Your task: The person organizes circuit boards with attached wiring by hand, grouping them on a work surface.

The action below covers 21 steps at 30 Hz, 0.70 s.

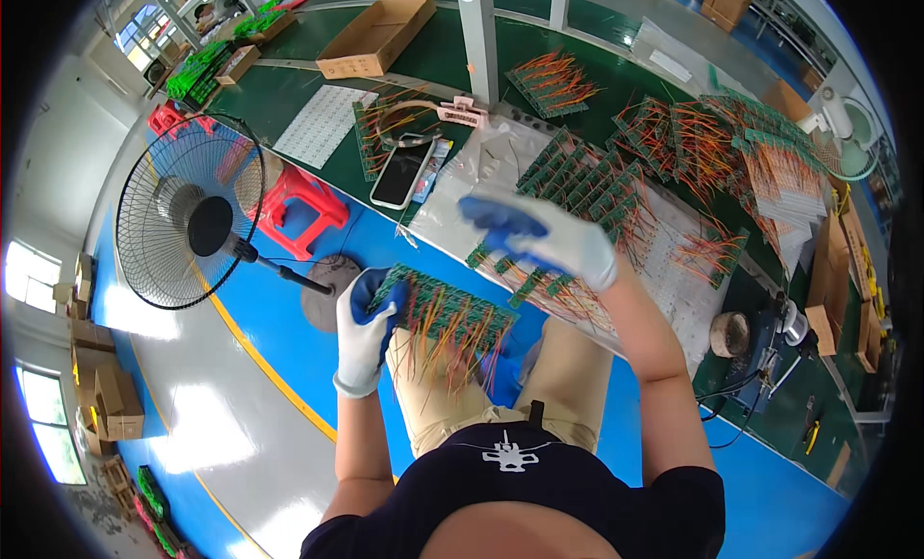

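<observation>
My left hand (364, 333), in a white glove with blue palm and fingers, is closed on the left end of a green circuit board panel (450, 311) above my lap. Orange and red wires hang from the panel's lower side. Over the bench edge is my right hand (551, 237), gloved alike and blurred by motion. Its fingers stretch to the left, and I see nothing held in them. Beneath and beyond it, rows of green board strips with wires (587, 179) lie on a white sheet, partly hidden by the hand.
Heaps of wired boards (679, 140) cover the bench's right side. A phone (402, 174) and a cardboard tray (377, 37) lie farther left. A metal post (476, 44) rises from the bench. A standing fan (192, 217) and red stool (300, 212) are at left, a soldering device (770, 352) at right.
</observation>
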Tool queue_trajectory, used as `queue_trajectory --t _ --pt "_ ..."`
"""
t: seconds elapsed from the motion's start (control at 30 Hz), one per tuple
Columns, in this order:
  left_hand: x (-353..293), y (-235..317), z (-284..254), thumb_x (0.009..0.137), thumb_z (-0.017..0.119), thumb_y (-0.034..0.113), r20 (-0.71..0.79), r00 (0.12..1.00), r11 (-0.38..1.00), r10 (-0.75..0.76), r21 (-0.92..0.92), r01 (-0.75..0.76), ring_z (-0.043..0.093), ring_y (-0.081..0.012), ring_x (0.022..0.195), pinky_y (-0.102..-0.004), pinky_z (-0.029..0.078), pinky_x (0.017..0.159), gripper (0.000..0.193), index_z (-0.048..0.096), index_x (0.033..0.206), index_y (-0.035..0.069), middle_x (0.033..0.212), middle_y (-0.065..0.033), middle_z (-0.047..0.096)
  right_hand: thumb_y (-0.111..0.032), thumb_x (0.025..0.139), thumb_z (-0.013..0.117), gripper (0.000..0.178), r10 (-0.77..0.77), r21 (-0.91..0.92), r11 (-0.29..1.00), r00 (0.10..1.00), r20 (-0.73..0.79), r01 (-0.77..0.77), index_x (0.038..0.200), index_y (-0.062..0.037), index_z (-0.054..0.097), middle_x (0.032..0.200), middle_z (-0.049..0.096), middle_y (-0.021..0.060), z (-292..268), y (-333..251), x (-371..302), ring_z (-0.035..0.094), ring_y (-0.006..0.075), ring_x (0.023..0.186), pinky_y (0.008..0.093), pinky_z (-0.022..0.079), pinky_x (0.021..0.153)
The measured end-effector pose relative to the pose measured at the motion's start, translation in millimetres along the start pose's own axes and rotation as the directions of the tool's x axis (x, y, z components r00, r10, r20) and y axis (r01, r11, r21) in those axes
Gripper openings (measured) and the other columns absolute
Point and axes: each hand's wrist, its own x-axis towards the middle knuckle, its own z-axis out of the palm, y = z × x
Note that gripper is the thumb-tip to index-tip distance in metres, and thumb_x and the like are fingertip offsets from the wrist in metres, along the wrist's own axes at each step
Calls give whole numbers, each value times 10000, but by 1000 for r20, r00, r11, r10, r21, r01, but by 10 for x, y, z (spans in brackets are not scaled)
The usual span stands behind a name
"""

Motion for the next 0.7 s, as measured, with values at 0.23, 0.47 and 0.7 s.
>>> queue_trajectory --t 0.23,0.47,0.7 --pt "130 227 415 808 625 131 302 953 999 -17 -24 25 553 -114 892 -256 446 834 359 551 1089 -80 979 -82 622 -167 831 621 406 129 -524 831 981 -144 -186 1203 -38 522 944 629 196 502 -228 -202 609 358 831 370 473 726" --pt "171 73 433 743 553 -101 405 912 994 -67 109 24 542 -110 974 -251 425 887 407 530 1149 -72 1055 -98 609 -128 823 633 381 152 -375 890 944 -292 -259 1178 -19 543 969 631 192 484 -314 -369 622 328 819 338 477 717" --pt "134 66 420 748 561 -76 446 885 967 -135 253 20 552 -110 825 -260 462 797 335 543 1082 -71 929 -82 630 -106 855 593 320 -35 -457 889 988 -153 -39 1164 -40 544 982 629 189 459 -114 -270 626 327 869 336 485 736"
